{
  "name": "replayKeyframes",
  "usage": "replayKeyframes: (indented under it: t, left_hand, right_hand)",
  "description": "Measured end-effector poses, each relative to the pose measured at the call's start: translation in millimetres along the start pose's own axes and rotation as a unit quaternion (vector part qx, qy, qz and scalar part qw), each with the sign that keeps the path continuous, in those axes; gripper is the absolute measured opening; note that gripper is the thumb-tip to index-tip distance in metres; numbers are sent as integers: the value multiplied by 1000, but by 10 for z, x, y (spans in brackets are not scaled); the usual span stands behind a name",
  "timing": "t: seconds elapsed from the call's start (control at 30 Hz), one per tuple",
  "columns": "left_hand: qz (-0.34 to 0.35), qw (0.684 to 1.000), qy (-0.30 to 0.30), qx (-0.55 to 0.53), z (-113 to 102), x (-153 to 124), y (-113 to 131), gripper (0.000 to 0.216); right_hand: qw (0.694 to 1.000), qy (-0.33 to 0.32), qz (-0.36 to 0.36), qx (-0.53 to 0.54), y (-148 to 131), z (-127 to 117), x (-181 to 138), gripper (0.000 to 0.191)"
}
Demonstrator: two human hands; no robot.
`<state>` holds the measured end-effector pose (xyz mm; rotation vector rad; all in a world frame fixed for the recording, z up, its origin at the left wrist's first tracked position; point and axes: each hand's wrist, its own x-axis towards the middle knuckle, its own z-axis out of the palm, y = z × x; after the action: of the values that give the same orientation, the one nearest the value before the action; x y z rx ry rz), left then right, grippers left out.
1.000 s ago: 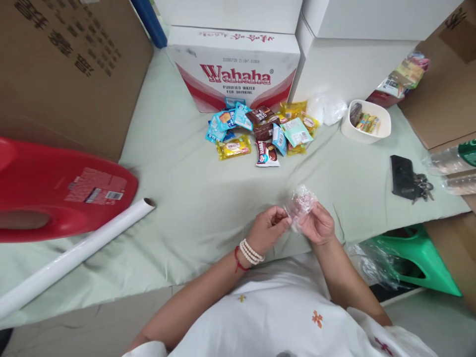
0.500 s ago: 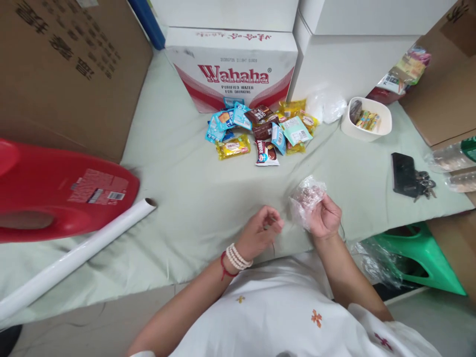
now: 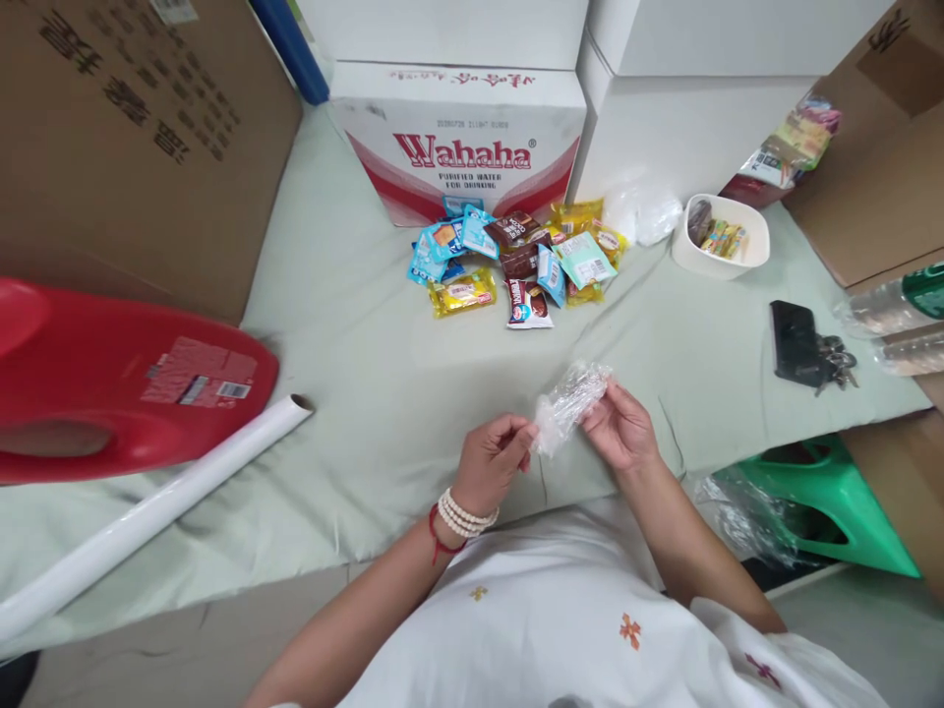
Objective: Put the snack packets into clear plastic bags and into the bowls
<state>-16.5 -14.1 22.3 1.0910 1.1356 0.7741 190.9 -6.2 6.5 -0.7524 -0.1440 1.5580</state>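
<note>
A crumpled clear plastic bag (image 3: 573, 403) is stretched between my two hands, just above the near part of the table. My left hand (image 3: 493, 457), with a beaded bracelet at its wrist, pinches the bag's lower left end. On the other side, my right hand (image 3: 620, 425) grips the bag's right end between thumb and fingers. Beyond the hands lies a pile of small wrapped snacks (image 3: 523, 258) in blue, brown, yellow and pale green wrappers, touching neither hand.
Behind the snacks stands a Wahaha carton (image 3: 464, 147). To the right are a white tub (image 3: 719, 258) holding snacks, and a black phone (image 3: 796, 342) with keys. A red jug (image 3: 133, 383) and a white roll (image 3: 162, 511) lie at left. Below right is a green stool (image 3: 848, 511).
My left hand has closed on the bag's left end. The bag, earlier bunched up in my right hand alone, has moved left and is drawn out longer between both hands.
</note>
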Motion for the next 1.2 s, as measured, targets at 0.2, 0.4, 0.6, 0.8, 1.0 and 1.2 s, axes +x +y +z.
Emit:
replayKeyframes:
  t: [0.2,0.4,0.6,0.8,1.0,1.2]
  left_hand:
    - [35,997,34,57,-143,-66,-17,43]
    - [66,973,91,202,-372,-280,-66,38]
    - [160,887,-74,426,-726,-765,-98,30]
    - [124,925,30,359,-771,-723,225,34]
    - [146,944,59,290,-44,-113,305,22]
    - [112,954,-9,278,241,203,50,17]
  right_hand:
    - [1000,-5,-6,-3,-1,58,14,18]
    - [998,0,-44,-46,-164,19,48,19]
    - [994,0,-42,-104,-239,-30,115,25]
    - [988,-40,2,-147,-205,76,153,24]
    - [987,-51,-11,-154,-93,272,136,24]
    - [981,-47,-32,-186,-184,324,102,31]
